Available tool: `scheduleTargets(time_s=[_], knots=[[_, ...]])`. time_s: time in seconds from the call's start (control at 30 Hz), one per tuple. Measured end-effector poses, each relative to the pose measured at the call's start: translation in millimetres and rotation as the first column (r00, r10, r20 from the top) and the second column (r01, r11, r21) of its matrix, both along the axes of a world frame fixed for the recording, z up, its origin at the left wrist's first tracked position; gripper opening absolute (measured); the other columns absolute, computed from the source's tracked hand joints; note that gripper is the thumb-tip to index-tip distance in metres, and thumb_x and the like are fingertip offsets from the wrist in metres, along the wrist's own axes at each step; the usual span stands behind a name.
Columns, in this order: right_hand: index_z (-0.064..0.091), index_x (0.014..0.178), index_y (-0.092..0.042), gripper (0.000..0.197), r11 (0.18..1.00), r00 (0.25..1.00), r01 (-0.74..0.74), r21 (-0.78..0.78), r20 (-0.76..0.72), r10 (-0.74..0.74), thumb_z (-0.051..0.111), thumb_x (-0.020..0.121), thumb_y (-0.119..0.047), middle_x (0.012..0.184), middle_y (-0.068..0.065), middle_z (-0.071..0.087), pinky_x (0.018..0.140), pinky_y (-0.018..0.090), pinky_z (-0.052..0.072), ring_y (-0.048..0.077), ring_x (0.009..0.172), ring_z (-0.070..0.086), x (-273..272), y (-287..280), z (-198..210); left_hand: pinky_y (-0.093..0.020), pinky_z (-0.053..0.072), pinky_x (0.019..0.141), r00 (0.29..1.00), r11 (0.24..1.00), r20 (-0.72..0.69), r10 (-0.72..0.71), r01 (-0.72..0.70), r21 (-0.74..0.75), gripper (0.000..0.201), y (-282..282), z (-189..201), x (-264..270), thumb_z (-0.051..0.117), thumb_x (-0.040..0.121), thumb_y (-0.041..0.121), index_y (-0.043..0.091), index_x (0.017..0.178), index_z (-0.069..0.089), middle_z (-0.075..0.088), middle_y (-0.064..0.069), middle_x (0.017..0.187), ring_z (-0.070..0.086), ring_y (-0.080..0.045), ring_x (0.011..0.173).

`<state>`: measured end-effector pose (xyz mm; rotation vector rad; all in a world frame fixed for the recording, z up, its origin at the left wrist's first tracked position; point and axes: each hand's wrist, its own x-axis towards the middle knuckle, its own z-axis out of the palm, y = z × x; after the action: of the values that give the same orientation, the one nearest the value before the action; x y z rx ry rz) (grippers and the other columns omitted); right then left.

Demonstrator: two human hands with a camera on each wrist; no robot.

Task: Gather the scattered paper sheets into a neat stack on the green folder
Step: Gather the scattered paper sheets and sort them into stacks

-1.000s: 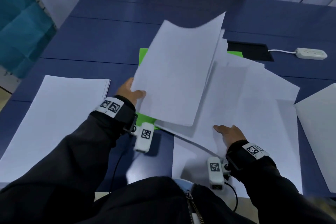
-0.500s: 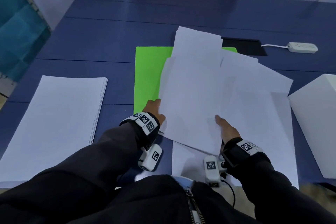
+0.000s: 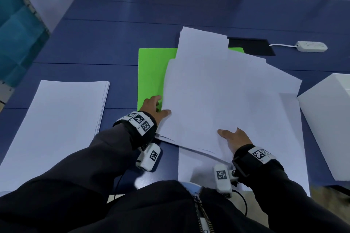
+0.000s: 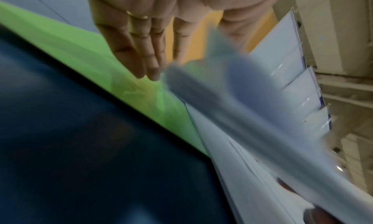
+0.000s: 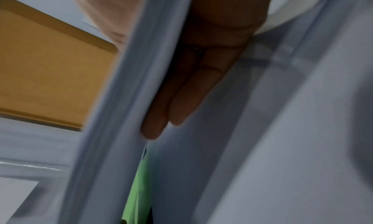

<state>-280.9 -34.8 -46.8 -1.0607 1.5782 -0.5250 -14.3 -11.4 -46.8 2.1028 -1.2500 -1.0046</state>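
- The blue table [image 3: 113, 43] lies under both your hands.
- The paper sheets [image 3: 217, 91] fan loosely ahead of and between your hands, covering the right part of the green folder [image 3: 151, 73].
- The folder's bare part lies just ahead of your left hand [image 3: 154, 108], whose straight fingers [image 4: 139, 51] touch it.
- Your left thumb clamps the sheets' edge from above. Your right hand [image 3: 234, 138] pinches their near edge, thumb above, fingers [image 5: 187, 91] beneath.

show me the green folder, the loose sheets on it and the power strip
green folder [image 3: 151, 73]: head view, bare left part of its cover.
loose sheets [image 3: 217, 91]: head view, middle of the top sheet.
power strip [image 3: 311, 46]: head view, middle of its white body.
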Motion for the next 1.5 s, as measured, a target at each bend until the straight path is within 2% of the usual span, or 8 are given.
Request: scheduleTargets(time_s=[0.2,0.3,0.47,0.6,0.83,1.03,1.23,1.5], knots=[[0.068,0.094,-0.009,0.01,0.996,0.994,-0.01,-0.084,0.11,0.019,0.062,0.086,-0.009,0.082,-0.002,0.07,0.074,0.026,0.048,0.017,0.078,0.067,1.1,4.9,1.9,-0.029,0.043,0.08,0.911,0.985,-0.396,0.115,-0.156,-0.071,0.081,-0.8,11.8,13.4,0.07,0.063,0.05,0.014,0.131,0.047,0.055,0.003,0.088,0.054,-0.02,0.094],[0.067,0.092,-0.011,0.008,0.99,0.99,-0.009,-0.138,0.136,0.028,0.061,0.087,-0.009,0.078,-0.005,0.069,0.062,0.02,0.046,0.003,0.063,0.066,3.5,3.0,8.0,-0.038,0.051,0.085,0.825,0.963,-0.553,0.119,-0.232,-0.14,0.059,0.4,14.3,12.2,0.07,0.045,0.045,0.023,0.098,0.059,0.062,0.0,0.089,0.06,-0.024,0.091],[0.066,0.092,-0.013,0.009,0.983,0.989,-0.008,-0.183,0.142,0.034,0.062,0.087,-0.007,0.087,-0.001,0.068,0.069,0.023,0.045,0.014,0.079,0.064,1.6,-1.4,10.0,-0.017,0.051,0.059,0.739,0.937,-0.673,-0.003,-0.232,-0.26,0.066,-2.5,27.7,13.6,0.072,0.046,0.028,0.023,0.107,0.05,0.069,0.004,0.088,0.062,-0.005,0.067],[0.067,0.092,-0.012,0.009,0.988,0.992,-0.005,-0.157,0.126,0.025,0.062,0.086,-0.007,0.089,0.002,0.07,0.083,0.03,0.047,0.023,0.085,0.066,0.0,-0.7,3.0,-0.035,0.052,0.087,0.801,0.97,-0.598,0.007,-0.152,-0.192,0.069,2.8,26.5,17.2,0.073,0.051,0.036,0.022,0.115,0.054,0.07,0.003,0.103,0.066,-0.018,0.097],[0.067,0.104,-0.004,0.019,0.99,0.988,0.015,-0.141,0.151,0.006,0.061,0.086,-0.007,0.096,0.007,0.071,0.087,0.033,0.047,0.027,0.092,0.067,-1.5,2.7,5.3,-0.024,0.037,0.084,0.991,1.0,-0.133,-0.003,0.0,-0.018,0.082,11.8,26.9,20.6,0.06,0.056,0.049,0.011,0.128,0.048,0.06,-0.005,0.121,0.056,-0.021,0.108],[0.062,0.074,-0.013,0.012,0.981,0.974,0.001,-0.195,0.221,0.043,0.071,0.075,-0.005,0.054,-0.013,0.065,0.062,0.021,0.045,0.001,0.052,0.06,4.7,3.7,10.9,-0.036,0.044,0.099,0.947,0.994,-0.303,0.111,-0.112,0.014,0.08,19.2,27.0,12.3,0.072,0.053,0.042,0.01,0.124,0.054,0.063,-0.007,0.119,0.059,-0.024,0.11],[0.067,0.077,-0.01,0.007,0.966,0.972,0.048,-0.255,0.236,0.014,0.07,0.078,-0.003,0.072,-0.002,0.067,0.075,0.031,0.049,0.016,0.07,0.062,7.1,1.9,13.4,-0.026,0.04,0.083,0.879,0.961,-0.436,0.194,-0.259,-0.093,0.038,23.5,32.8,9.7,0.075,0.076,0.006,0.012,0.107,0.053,0.059,-0.002,0.099,0.059,-0.018,0.09],[0.049,0.082,-0.011,0.024,0.938,0.959,0.185,-0.294,0.263,-0.107,0.073,0.078,-0.01,0.076,0.0,0.054,0.056,0.016,0.043,0.018,0.069,0.053,18.0,5.2,37.5,-0.013,0.047,0.059,0.866,0.934,-0.437,0.241,-0.33,-0.138,0.019,19.5,30.1,11.5,0.068,0.078,-0.004,0.009,0.086,0.057,0.057,0.005,0.074,0.057,-0.001,0.062]])
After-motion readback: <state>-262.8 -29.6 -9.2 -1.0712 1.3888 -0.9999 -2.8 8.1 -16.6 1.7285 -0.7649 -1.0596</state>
